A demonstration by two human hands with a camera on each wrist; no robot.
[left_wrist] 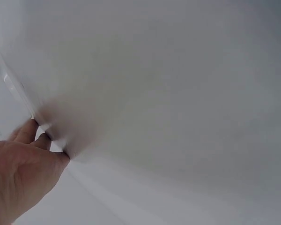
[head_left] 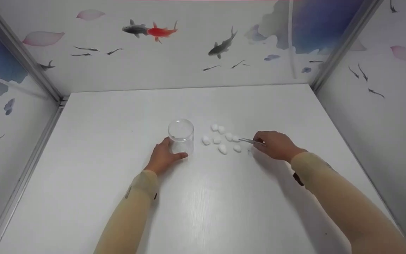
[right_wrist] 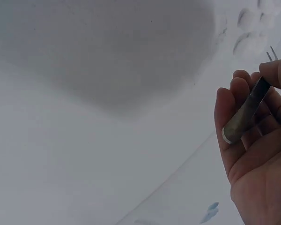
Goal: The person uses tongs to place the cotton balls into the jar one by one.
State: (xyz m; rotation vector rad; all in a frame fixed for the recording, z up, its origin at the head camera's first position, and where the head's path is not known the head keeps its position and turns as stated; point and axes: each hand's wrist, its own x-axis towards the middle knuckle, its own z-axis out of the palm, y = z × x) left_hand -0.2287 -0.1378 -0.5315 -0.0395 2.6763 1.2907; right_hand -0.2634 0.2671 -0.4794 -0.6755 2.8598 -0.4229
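A clear, round jar (head_left: 181, 131) stands upright on the white table. My left hand (head_left: 162, 157) holds it low down, thumb at the near side and fingers at the left. To its right lie several white cotton balls (head_left: 222, 149) in a loose group. Tweezers (head_left: 246, 141) are pinched in my right hand (head_left: 276, 145), with their tips at a cotton ball (head_left: 235, 138) on the group's right side. In the right wrist view the tweezers' broad end (right_wrist: 239, 123) lies across the fingers and the two thin tips are slightly apart.
The white table (head_left: 203, 197) reaches back to a panel (head_left: 189, 74) printed with fish and petals. Similar panels rise at the left and right, with metal posts (head_left: 347, 42) at the corners. A small, pale bit (head_left: 249, 152) lies near the right hand.
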